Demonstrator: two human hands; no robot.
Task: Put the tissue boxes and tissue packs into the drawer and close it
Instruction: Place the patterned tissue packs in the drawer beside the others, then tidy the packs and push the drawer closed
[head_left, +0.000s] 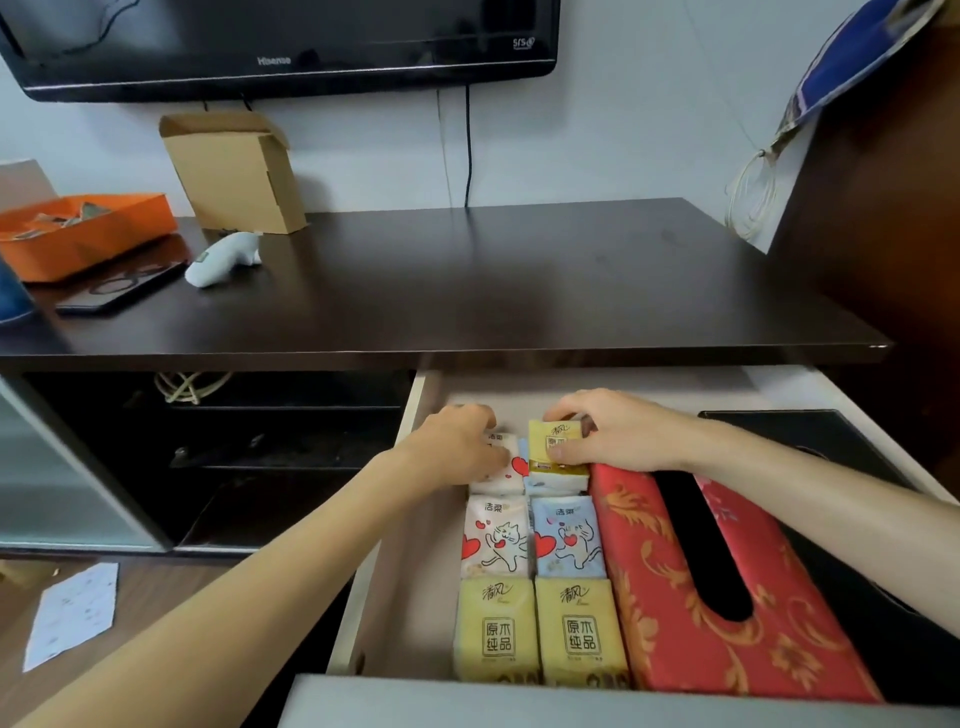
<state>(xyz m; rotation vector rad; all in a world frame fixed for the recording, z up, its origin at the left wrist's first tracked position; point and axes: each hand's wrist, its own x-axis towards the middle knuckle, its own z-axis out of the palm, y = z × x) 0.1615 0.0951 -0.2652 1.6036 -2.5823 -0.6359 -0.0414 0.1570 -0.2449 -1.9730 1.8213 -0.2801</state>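
The drawer (410, 415) is pulled open under the dark cabinet top. Inside, tissue packs lie in two columns: two yellow packs (496, 629) at the front, a white cat pack (493, 535) and a blue cat pack (569, 535) behind them. A red patterned tissue box (649, 571) lies to their right, and a black tissue box (810, 431) at the far right. My left hand (457, 441) presses on a white heart pack (506, 473) at the back. My right hand (618, 428) grips a small yellow pack (553, 447) lying on the back blue pack.
On the cabinet top (519, 280) stand an orange tray (78, 234), a cardboard box (234, 171), a white thermometer-like device (223, 260) and a dark phone (119, 286). A television (280, 41) hangs above. A paper sheet (72, 613) lies on the floor at left.
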